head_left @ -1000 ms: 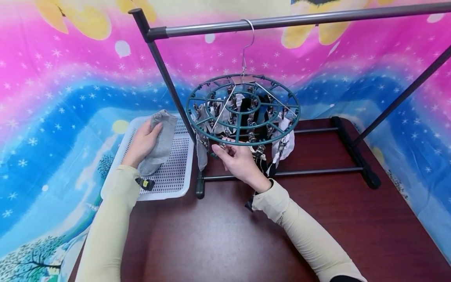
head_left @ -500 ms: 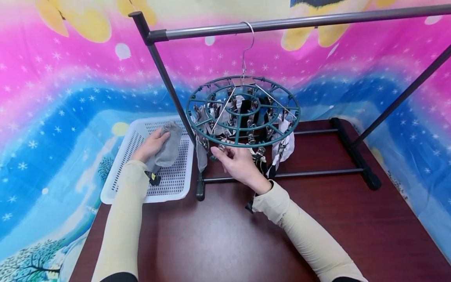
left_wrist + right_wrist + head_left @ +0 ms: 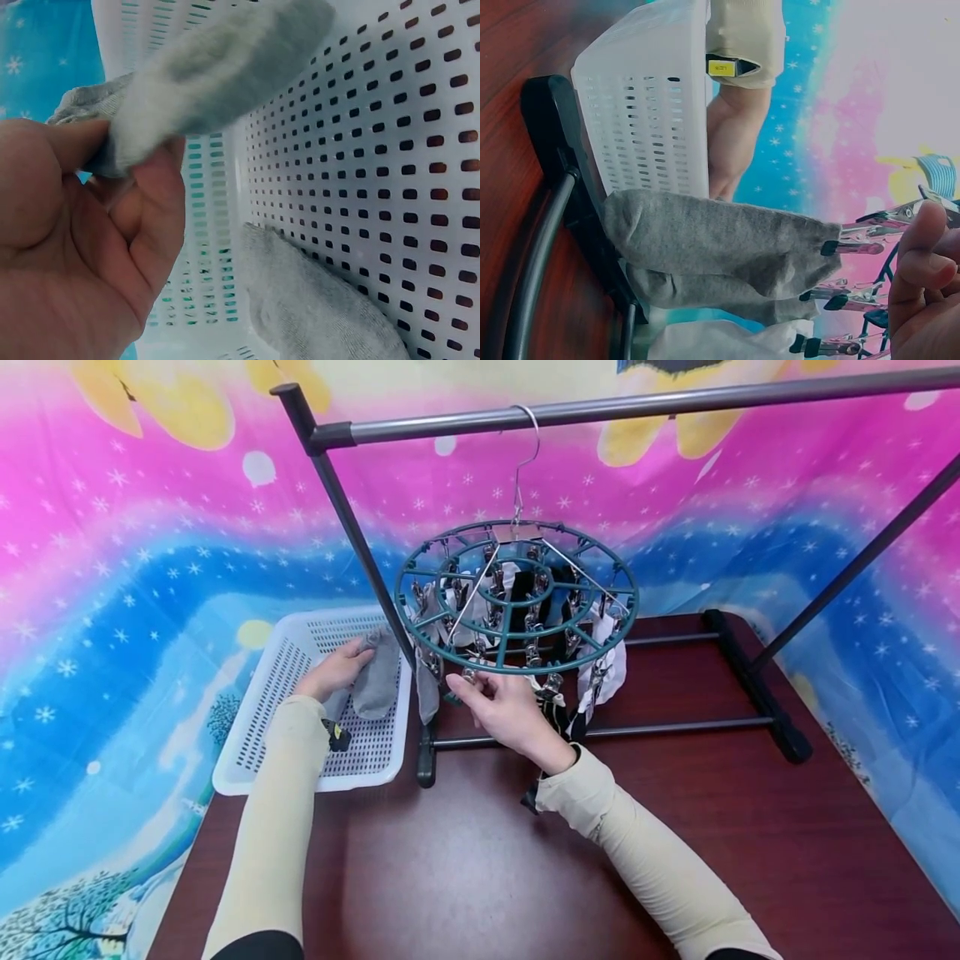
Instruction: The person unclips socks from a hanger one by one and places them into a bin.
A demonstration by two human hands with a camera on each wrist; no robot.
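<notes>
My left hand (image 3: 333, 672) pinches a grey sock (image 3: 377, 681) between thumb and fingers, over the white basket (image 3: 386, 768). In the left wrist view the held sock (image 3: 217, 75) juts out past the fingertips, and another grey sock (image 3: 307, 300) lies in the basket below. Under the front rim of the round green clip hanger (image 3: 504, 652), my right hand (image 3: 510, 706) pinches a metal clip (image 3: 471, 675). Close by in the right wrist view, grey socks (image 3: 720, 232) and a white sock (image 3: 720, 341) hang from clips.
The hanger hooks over a dark metal rail (image 3: 637, 403), whose left upright (image 3: 352, 527) stands between basket and hanger. More black and white socks (image 3: 607, 660) hang around the ring. The rack's lower bars (image 3: 675, 727) run across the reddish-brown table (image 3: 465, 860).
My left hand has moved right and down in the head view with the grey sock, closer to the hanger. The right hand has stayed at the clip under the rim.
</notes>
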